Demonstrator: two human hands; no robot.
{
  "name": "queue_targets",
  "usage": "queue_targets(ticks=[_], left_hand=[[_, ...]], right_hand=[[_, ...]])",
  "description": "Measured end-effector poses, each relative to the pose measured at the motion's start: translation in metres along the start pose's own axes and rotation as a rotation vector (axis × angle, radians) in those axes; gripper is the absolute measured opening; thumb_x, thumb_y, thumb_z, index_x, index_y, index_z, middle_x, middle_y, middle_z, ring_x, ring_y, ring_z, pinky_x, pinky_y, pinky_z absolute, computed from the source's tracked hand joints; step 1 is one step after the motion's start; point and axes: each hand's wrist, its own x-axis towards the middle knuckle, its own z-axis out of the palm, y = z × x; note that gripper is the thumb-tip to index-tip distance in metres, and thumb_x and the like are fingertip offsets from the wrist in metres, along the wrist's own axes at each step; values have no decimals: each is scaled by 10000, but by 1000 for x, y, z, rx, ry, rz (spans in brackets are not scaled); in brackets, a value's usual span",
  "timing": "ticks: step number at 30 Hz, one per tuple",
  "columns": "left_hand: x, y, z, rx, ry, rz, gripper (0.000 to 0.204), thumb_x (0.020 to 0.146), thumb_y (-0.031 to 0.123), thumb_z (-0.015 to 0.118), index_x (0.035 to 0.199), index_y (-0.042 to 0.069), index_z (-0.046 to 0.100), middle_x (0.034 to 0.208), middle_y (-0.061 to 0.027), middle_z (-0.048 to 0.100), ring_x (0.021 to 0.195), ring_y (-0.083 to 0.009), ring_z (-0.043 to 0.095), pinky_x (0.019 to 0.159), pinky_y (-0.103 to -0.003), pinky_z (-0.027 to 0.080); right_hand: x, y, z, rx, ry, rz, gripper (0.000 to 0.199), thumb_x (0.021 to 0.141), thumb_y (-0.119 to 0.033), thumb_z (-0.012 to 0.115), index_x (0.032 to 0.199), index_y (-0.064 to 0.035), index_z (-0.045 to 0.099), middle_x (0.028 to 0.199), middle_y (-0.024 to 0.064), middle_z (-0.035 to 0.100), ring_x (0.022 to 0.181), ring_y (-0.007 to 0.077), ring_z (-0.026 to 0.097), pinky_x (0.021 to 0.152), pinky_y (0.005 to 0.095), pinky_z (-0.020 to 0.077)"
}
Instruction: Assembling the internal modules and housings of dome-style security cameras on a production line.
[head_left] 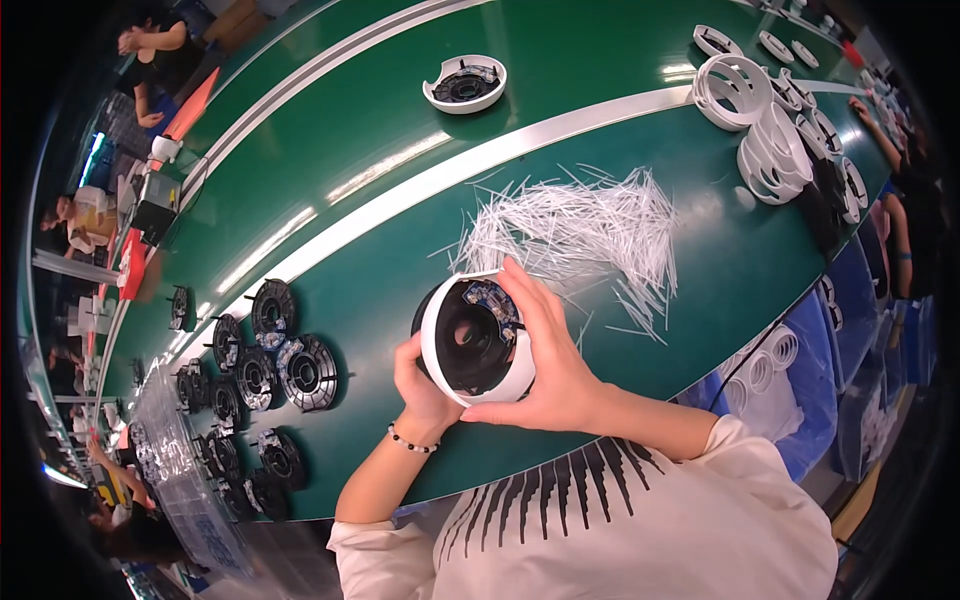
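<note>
Both of my hands hold a white ring-shaped housing (436, 345) tilted up over the near edge of the green bench. Seated inside it is a round black part (468, 350) with a small circuit board (490, 298) along its upper side. My left hand (425, 385) grips the housing's lower left side, its fingers partly hidden behind it. Around the right side wraps my right hand (545, 360), thumb along the bottom rim and fingers at the top. Just beyond lies a loose pile of thin white strips (575, 225).
Several black round parts with boards (310, 372) lie at the left. White rings (775, 155) are stacked at the far right. One white housing with a black insert (465, 84) sits on the green belt (570, 50). A blue-lined bin (815, 400) holds more rings. Other people work along both sides.
</note>
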Motion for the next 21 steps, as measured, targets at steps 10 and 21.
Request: queue_targets(ticks=[10, 21], left_hand=[[16, 14, 20, -281, -52, -134, 574, 831, 469, 273, 1186, 42, 418, 1175, -125, 463, 1067, -266, 455, 925, -396, 360], [16, 6, 39, -266, 32, -180, 465, 836, 360, 270, 1078, 36, 499, 1072, -103, 533, 980, -238, 509, 868, -368, 405]], right_hand=[[24, 5, -22, -24, -70, -193, 1074, 496, -357, 783, 1278, 33, 157, 1310, 224, 204, 1196, 379, 220, 979, 443, 205], [14, -16, -39, -219, -87, -185, 1003, 488, -307, 762, 1261, 18, 210, 1302, 234, 206, 1181, 395, 228, 959, 464, 218]])
